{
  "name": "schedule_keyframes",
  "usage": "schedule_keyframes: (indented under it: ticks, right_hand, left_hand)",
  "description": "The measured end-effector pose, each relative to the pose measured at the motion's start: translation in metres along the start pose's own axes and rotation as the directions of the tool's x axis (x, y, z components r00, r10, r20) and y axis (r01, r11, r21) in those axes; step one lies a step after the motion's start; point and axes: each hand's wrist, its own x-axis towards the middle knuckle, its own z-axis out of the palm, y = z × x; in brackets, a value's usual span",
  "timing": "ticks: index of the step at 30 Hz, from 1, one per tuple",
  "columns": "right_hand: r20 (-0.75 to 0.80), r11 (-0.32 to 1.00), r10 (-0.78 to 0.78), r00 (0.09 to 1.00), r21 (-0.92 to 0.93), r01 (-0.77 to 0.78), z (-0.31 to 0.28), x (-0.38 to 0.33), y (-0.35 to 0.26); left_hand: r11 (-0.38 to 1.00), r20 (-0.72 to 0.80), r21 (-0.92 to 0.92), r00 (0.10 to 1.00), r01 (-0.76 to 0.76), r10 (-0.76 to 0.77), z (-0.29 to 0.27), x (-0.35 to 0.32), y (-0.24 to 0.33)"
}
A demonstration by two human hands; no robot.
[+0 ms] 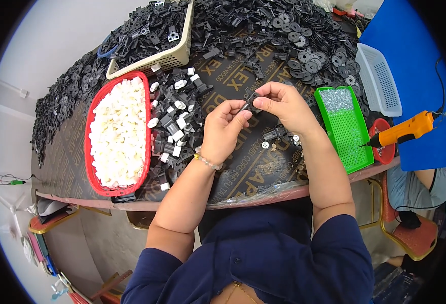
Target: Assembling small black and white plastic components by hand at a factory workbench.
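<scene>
Over the middle of the table my left hand (224, 127) and my right hand (287, 110) meet, fingertips pinched on a small black plastic part (251, 103). Its exact shape is partly hidden by the fingers. Just below the right hand lie another black plastic piece (272, 135) and a small white round piece (265, 145) with holes. Left of my left hand is a pile of black parts with white pieces (178, 121) fitted on or mixed among them. Beside that pile stands a red basket (87, 147) full of small white pieces.
Black parts and discs (311, 58) are heaped along the far side. A beige basket (182, 54) holds more. At right are a green tray (341, 121) of small metal bits, an orange electric screwdriver (405, 129) over a red bowl (389, 154), and a white basket (377, 81).
</scene>
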Motion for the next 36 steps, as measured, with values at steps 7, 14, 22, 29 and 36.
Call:
schedule_keyframes:
  ticks: [7,14,22,29,36]
  right_hand:
    - [-0.227,0.775,-0.151,0.962,-0.631,-0.027,-0.015,0.002,-0.006]
    - [-0.175,0.694,-0.409,0.896,-0.696,0.181,0.019,0.028,-0.017]
    - [0.338,0.427,-0.571,0.748,-0.655,0.623,0.11,0.091,-0.037]
    - [0.683,0.148,-0.203,0.702,-0.687,0.712,0.264,0.118,-0.029]
    - [0.588,0.257,-0.16,0.793,-0.751,0.608,0.272,0.136,-0.028]
  left_hand:
    - [0.867,-0.032,-0.479,0.985,0.134,-0.17,-0.008,0.013,-0.012]
    - [0.75,0.076,-0.625,0.973,0.218,-0.219,-0.006,0.015,-0.031]
    - [0.819,0.12,-0.524,0.972,0.236,-0.203,0.006,0.016,-0.027]
    - [0.796,0.105,-0.52,0.948,0.311,-0.301,-0.009,0.02,-0.045]
    - [0.698,0.127,-0.637,0.938,0.326,-0.322,-0.007,0.019,-0.037]
